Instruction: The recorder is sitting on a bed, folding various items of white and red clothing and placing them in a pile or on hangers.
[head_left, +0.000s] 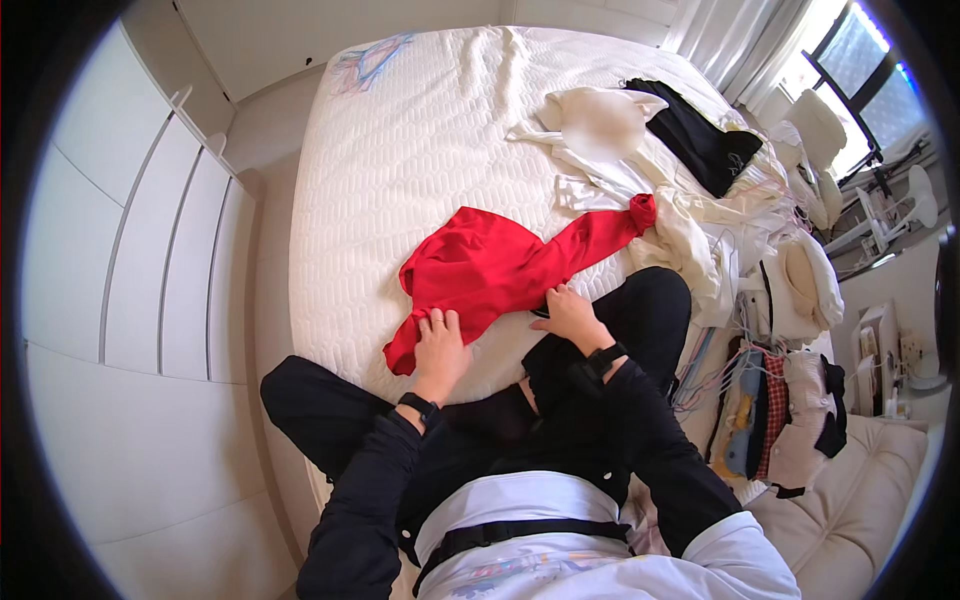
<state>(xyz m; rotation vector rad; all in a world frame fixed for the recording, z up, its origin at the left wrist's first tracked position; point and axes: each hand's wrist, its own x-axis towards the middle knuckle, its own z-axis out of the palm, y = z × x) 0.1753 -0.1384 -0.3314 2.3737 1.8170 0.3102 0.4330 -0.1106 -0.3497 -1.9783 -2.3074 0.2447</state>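
Note:
A red long-sleeved garment (480, 262) lies loosely spread and wrinkled on the white quilted mattress (360, 187). One sleeve reaches right and ends in a bunched cuff (643, 212). My left hand (441, 352) rests palm down on the garment's near left part, beside a short red end that sticks out to the left. At the near edge, close to the base of the right sleeve, my right hand (571, 319) touches the fabric with its thumb pointing left. A small black edge shows under its fingers. Whether either hand pinches the cloth is hidden.
My crossed legs in black trousers (645, 315) frame the near mattress. Off-white clothes (600, 176), partly blurred, and a black garment (697, 142) lie at the far right. Clothes on hangers (772, 405) are heaped at right by a padded beige headboard (855, 495). White cabinets (142, 262) stand left.

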